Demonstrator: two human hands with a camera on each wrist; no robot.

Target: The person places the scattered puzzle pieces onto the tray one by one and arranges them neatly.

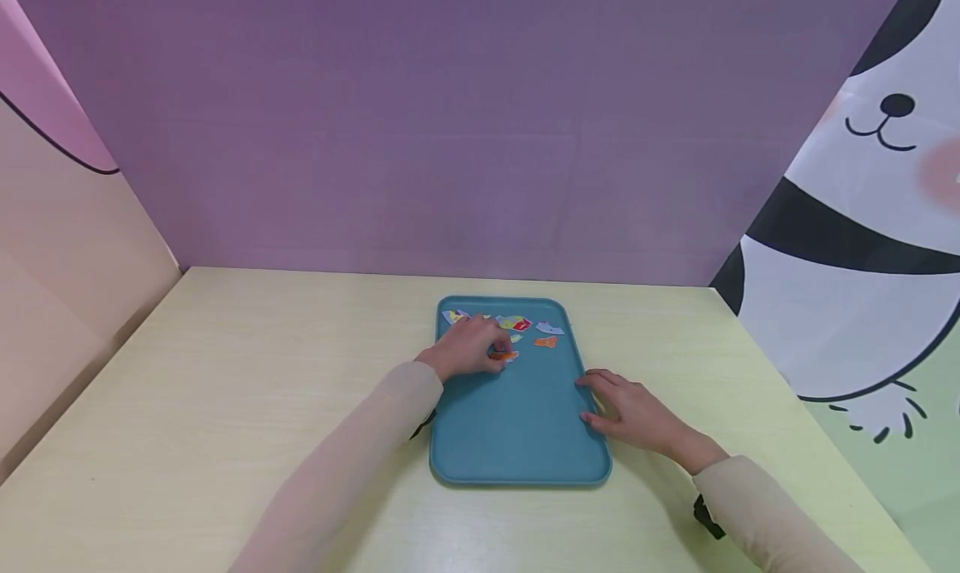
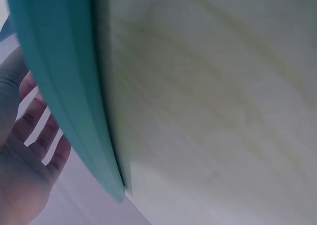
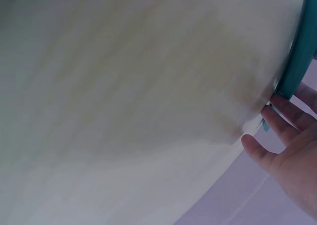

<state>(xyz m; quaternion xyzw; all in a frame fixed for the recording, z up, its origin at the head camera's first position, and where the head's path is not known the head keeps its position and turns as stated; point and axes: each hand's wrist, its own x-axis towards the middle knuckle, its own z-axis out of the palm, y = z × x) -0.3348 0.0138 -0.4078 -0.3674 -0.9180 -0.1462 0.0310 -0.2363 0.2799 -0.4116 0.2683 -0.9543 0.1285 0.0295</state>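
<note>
In the head view a blue-green tray (image 1: 525, 440) lies lengthwise on the table, with several small, irregular, printed flat pieces near its far end. My left hand (image 1: 467, 346) is over the tray's left side, thumb and forefinger pinching the left end of an orange flat piece (image 1: 510, 356). Beyond it are a red-and-yellow piece (image 1: 517, 324), a pale lilac piece (image 1: 549, 328) and another orange piece (image 1: 546, 341). A white-and-yellow piece (image 1: 452, 316) is partly hidden by that hand. At the tray's right rim, my right hand (image 1: 630, 411) rests with extended fingers touching the edge.
The pale wooden table (image 1: 262, 373) reaches back to a purple wall panel (image 1: 450, 140). A panda picture (image 1: 862, 223) covers the right side. Dark bands (image 1: 708, 516) show under the sleeves at the wrists.
</note>
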